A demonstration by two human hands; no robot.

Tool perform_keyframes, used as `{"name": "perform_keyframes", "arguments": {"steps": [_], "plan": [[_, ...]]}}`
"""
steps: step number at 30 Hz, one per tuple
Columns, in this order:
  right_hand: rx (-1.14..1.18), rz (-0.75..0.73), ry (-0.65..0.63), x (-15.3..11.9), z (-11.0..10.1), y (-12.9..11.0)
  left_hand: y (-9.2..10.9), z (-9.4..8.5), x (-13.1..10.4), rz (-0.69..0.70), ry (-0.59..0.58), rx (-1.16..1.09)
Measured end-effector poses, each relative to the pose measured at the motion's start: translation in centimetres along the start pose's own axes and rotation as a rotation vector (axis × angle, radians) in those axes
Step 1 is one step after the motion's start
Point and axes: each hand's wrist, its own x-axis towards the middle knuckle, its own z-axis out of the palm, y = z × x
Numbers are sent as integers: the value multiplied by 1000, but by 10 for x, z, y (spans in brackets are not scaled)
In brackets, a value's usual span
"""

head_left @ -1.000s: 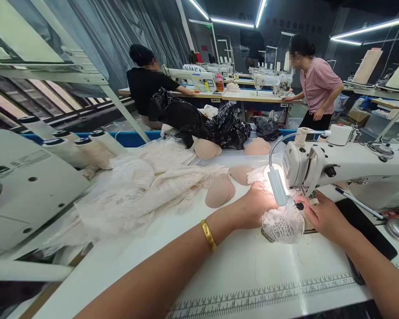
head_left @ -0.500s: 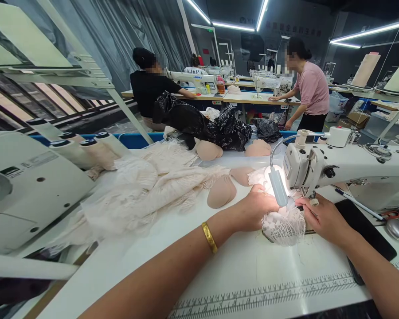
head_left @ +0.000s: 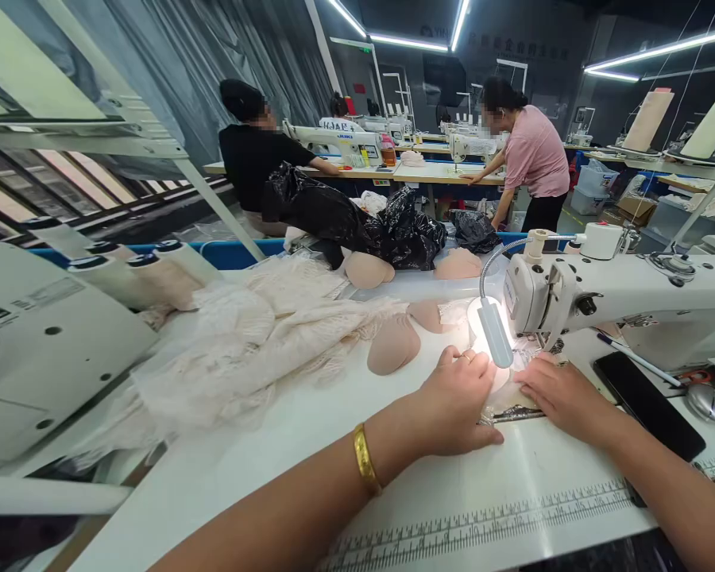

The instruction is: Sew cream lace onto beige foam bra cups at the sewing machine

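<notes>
White lace fabric (head_left: 521, 359) lies at the needle end of a white sewing machine (head_left: 649, 278), brightly lit by a small gooseneck lamp (head_left: 496, 338). My left hand (head_left: 456, 397) rests on the left part of this fabric, thumb stretched away from the fingers. A gold bracelet circles that wrist. My right hand (head_left: 566, 393) has its fingertips together on the lace at the right, close under the presser foot area. The needle itself is hidden behind the lamp and hands. Beige moulded bra cups (head_left: 393, 344) lie stacked to the left of my left hand.
A heap of sheer white lace (head_left: 226, 349) covers the table's left side. Black plastic bags (head_left: 414, 230) stand behind it. A phone (head_left: 649, 405) and a silver mouse-shaped object (head_left: 709, 403) lie at right. A ruler strip (head_left: 482, 520) runs along the front. Two co-workers are beyond.
My left hand has moved nearer the table's front edge, its thumb now spread. The lace that hung in front between my hands is now mostly out of sight. My head view has shifted slightly.
</notes>
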Motion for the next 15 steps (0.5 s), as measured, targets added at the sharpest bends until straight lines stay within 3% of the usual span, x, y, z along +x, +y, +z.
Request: {"name": "perform_keyframes", "arguments": {"steps": [7,11,15], "plan": [[151,145,-45,-8,-20,14,-19,-6,-3,199,13,-102],[187,101,-173,-10,-33,20,-27,0,2,342,48,-194],[350,24,-245,-9,-40,21,-25,6,7,391,149,-45]]}}
